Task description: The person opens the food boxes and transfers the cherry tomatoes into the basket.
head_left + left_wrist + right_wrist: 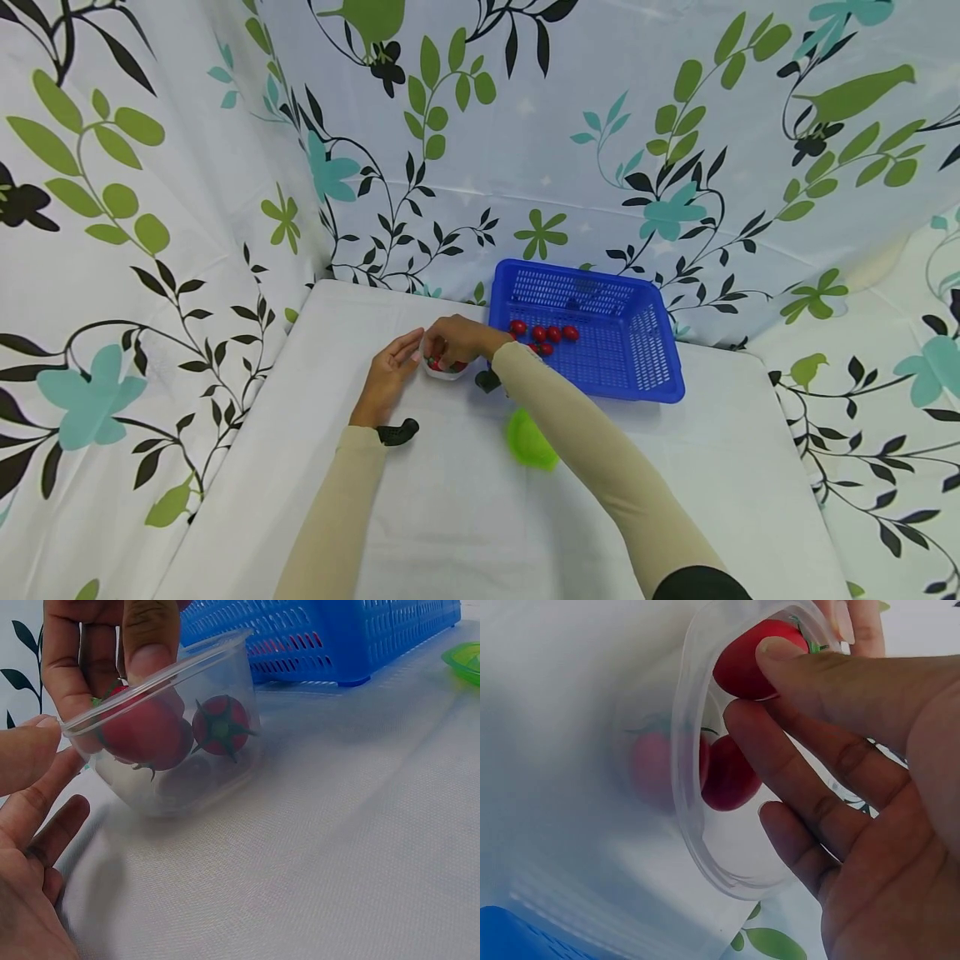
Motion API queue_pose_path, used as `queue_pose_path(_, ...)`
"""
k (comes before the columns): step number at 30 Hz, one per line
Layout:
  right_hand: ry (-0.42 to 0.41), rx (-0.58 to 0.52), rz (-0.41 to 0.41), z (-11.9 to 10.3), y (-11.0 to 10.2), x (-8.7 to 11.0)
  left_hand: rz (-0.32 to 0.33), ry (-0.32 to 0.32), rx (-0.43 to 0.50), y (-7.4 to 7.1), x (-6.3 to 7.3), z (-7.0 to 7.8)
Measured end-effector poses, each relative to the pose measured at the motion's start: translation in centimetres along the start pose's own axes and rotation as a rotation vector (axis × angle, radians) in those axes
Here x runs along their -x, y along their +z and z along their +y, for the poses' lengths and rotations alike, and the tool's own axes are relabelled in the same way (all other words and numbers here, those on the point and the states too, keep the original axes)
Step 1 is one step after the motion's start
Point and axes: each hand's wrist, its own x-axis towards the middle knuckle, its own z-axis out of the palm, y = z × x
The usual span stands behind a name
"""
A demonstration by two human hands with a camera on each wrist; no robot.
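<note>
A clear plastic container [187, 799] stands on the white cloth, with red tomatoes [220, 726] with green stalks visible through its wall. My left hand [386, 377] is at the container's left side, thumb and fingers at its rim [686, 742]. From above, my right hand [459, 340] reaches into the container. Its thumb and fingertips pinch a tomato [742, 664] just inside the opening. Below that one lies another tomato [731, 774]. In the head view, the right hand hides much of the container.
A blue perforated basket [637, 387] stands to the right of the container, with several tomatoes [553, 333] towards its left side. Nearer me, a bright green dish [528, 442] is partly covered by my right sleeve. Patterned curtains [480, 183] hang behind and beside the table.
</note>
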Motion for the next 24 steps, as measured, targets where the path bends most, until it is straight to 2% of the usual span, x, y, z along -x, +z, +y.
queue_pose_path(8,0.015,-0.040,0.017,-0.1,-0.3,0.5,0.005,-0.007,-0.004,0.1,0.0,0.1)
queue_pose_path(16,-0.016,-0.052,0.076,0.2,-0.8,1.2,0.007,-0.023,0.011,-0.1,-0.2,-0.1)
queue_pose_path(24,-0.040,-0.063,0.137,0.6,-1.4,2.2,0.011,-0.037,-0.013,-0.2,-0.3,-0.1)
